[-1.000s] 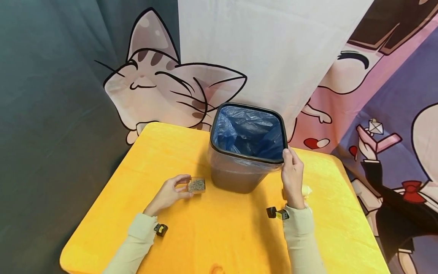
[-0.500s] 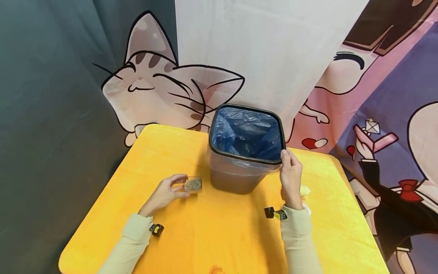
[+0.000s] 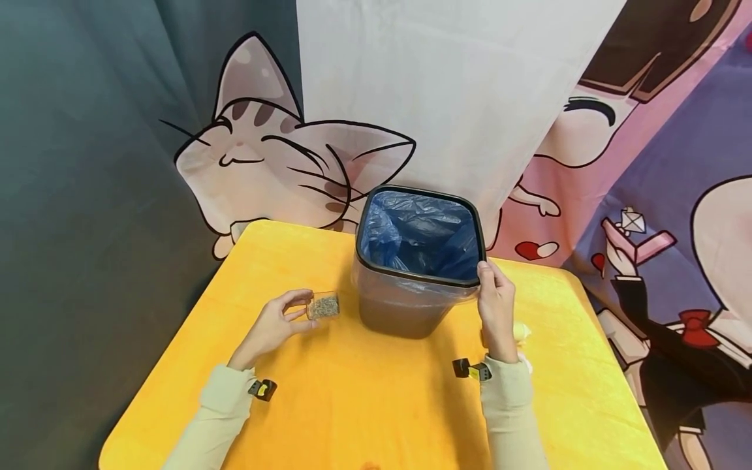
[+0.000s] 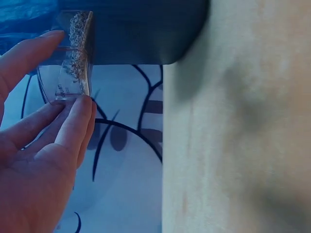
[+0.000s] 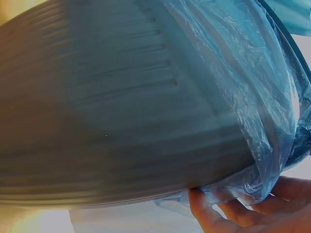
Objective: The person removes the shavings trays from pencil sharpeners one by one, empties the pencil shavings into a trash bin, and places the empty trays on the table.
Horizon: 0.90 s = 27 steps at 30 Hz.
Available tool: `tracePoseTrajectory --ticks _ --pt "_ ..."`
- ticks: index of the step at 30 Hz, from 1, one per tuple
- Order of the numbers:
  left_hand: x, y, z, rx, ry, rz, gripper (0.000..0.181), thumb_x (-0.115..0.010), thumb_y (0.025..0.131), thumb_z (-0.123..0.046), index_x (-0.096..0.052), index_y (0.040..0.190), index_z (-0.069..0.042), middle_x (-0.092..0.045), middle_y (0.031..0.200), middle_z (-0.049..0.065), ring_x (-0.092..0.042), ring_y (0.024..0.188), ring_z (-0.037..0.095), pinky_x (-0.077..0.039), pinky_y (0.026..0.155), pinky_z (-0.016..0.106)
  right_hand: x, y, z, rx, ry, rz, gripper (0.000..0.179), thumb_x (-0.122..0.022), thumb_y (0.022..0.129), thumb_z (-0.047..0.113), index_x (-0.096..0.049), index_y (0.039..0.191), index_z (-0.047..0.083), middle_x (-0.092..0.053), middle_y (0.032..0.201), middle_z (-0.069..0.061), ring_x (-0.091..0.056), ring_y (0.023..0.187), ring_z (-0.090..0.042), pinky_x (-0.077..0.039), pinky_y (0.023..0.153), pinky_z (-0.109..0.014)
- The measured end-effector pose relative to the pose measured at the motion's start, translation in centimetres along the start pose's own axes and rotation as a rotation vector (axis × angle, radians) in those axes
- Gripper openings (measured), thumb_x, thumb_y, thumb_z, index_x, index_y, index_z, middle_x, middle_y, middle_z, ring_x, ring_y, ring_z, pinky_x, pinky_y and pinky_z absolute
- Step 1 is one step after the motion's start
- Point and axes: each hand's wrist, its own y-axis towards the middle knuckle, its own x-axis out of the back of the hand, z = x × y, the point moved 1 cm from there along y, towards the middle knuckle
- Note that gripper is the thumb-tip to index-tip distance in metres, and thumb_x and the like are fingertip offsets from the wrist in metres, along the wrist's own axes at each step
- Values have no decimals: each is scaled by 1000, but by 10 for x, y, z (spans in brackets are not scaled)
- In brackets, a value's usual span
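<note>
Between the thumb and fingers of the left hand (image 3: 273,329) is a small clear plastic box (image 3: 325,306). Grey-brown shreds fill part of it, and the left wrist view shows them lying along one side of the box (image 4: 80,53). It is just left of a dark trash bin (image 3: 399,316), which stands upright on the table. A blue bag (image 3: 420,219) lines the bin and folds over its black rim. At the bin's near right corner, the right hand (image 3: 497,310) grips the rim; in the right wrist view its fingers (image 5: 206,213) press against the folded-over bag (image 5: 243,87).
The table has a yellow cover (image 3: 352,405) with rounded corners. A pale yellow object (image 3: 520,331) lies partly hidden behind the right wrist. A printed curtain (image 3: 458,85) with cartoon figures hangs right behind the table's far edge.
The left hand has moved the clear box slightly left and higher in the head view. The right hand keeps its grip on the bin's rim. The head view has shifted a little.
</note>
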Motion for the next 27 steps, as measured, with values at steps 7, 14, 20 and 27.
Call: tracePoseTrajectory --ticks 7,14,20,27 --pt "2 2 -10 -37 6 -22 66 -78 74 -18 -46 130 -8 -45 131 16 -44 120 27 -43 98 34 -1 2 -6 -4 -12 5 41 -45 95 40 -55 85 2 -30 65 -2 -39 67 -18 -30 57 -25" --pt "4 3 -18 -60 20 -36 65 -77 74 -21 -46 130 -8 -45 131 18 -45 120 26 -43 99 36 -1 3 -8 -46 22 -17 38 -48 93 42 -56 81 7 -30 65 -1 -39 68 -17 -30 58 -26" --pt "7 5 -24 -73 31 -46 64 -77 75 -21 -47 130 -9 -47 130 14 -45 119 25 -42 99 36 -2 1 -8 -69 37 -21 42 -49 93 43 -57 82 3 -33 69 -3 -41 76 -18 -32 64 -28" --pt "4 11 -32 -79 20 -57 67 -77 74 -21 -46 132 -10 -45 132 14 -45 120 25 -42 99 35 0 1 -9 -108 59 2 45 -48 92 44 -61 94 1 -49 88 -5 -45 89 -17 -38 80 -28"
